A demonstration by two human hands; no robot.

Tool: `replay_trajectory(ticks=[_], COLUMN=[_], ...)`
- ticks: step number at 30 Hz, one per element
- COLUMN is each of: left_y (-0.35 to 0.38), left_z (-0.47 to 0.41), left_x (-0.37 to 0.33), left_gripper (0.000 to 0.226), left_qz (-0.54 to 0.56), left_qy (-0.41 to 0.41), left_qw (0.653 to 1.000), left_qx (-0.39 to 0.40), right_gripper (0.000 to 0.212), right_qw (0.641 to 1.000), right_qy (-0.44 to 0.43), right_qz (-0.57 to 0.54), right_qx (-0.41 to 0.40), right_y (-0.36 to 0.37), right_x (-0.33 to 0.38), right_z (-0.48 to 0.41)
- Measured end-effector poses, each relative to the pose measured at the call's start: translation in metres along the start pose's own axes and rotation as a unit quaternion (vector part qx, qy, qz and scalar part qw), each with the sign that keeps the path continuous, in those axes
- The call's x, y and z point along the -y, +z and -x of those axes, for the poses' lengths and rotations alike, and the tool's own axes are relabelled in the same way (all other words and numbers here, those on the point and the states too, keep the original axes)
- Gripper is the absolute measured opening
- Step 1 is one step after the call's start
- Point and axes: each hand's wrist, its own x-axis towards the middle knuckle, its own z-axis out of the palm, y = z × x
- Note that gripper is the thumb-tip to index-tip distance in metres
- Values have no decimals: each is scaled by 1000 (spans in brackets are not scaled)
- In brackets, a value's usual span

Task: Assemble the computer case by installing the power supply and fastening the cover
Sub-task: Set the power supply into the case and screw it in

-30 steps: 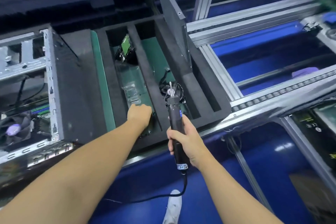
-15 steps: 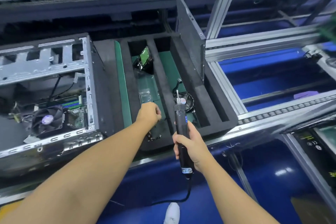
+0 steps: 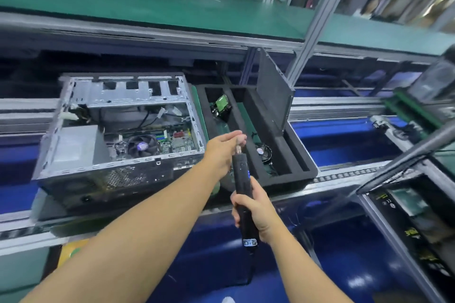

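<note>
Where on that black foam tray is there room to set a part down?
The right slot's green floor is bare at its far end, right of the foam divider and short of the leaning panel. Nearer, a fan with cables fills it. The slot to its left holds a drive.

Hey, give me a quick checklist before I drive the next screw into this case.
1. Screwdriver gripped by right hand: ok.
2. Screw seated on the bit: cannot tell; fingertips of the left hand pinch the tip and hide it.
3. Power supply inside the case: ok, the grey box sits in its near-left corner.
4. Cover on the case: not ok; it leans upright in the foam tray.
5. Cord clear of the work: ok, it hangs below the right hand.
</note>
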Motion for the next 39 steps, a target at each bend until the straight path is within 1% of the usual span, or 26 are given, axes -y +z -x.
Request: replay_trajectory(ticks=[5, 9, 12, 16, 19, 22, 26, 27, 31, 35, 37, 39], left_y=[-25, -64, -97, -138, -169, -198, -224, -230, -251, -264, -271, -276], left_z=[61, 91, 108, 124, 133, 143, 154, 156, 164, 165, 166, 167], left_x=[-37, -61, -74, -82, -86, -90, -96, -98, -106, -112, -116, -123], left_gripper=[10, 15, 16, 19, 19, 18, 19, 20, 20, 20, 19, 16], left_qz=[111, 201, 210, 203, 180, 120, 67, 61, 39, 8, -31, -110], left_qy=[28, 59, 63, 88, 93, 92, 120, 124, 122, 125, 132, 135], left_qw=[993, 976, 972, 972, 977, 985, 987, 987, 989, 990, 989, 983], left_qx=[43, 67, 89, 78, 73, 78, 88, 87, 79, 62, 58, 60], right_gripper=[25, 23, 21, 30, 40, 44, 61, 63, 57, 55, 56, 59], right_qw=[1000, 999, 998, 996, 994, 991, 987, 985, 978, 973, 969, 966], right_qy=[-15, -15, -10, 9, 17, 22, 40, 45, 67, 91, 106, 124], right_qz=[-12, -21, -23, -17, -8, 1, 11, 12, 9, 14, 17, 22], right_qx=[7, 30, 52, 85, 105, 128, 156, 166, 198, 213, 221, 228], right_y=[50, 90, 116, 146, 165, 179, 195, 197, 205, 210, 210, 209], right_x=[8, 7, 0, -13, -22, -29, -33, -33, -33, -33, -32, -32], right_z=[28, 40, 45, 48, 51, 54, 55, 55, 55, 53, 51, 49])
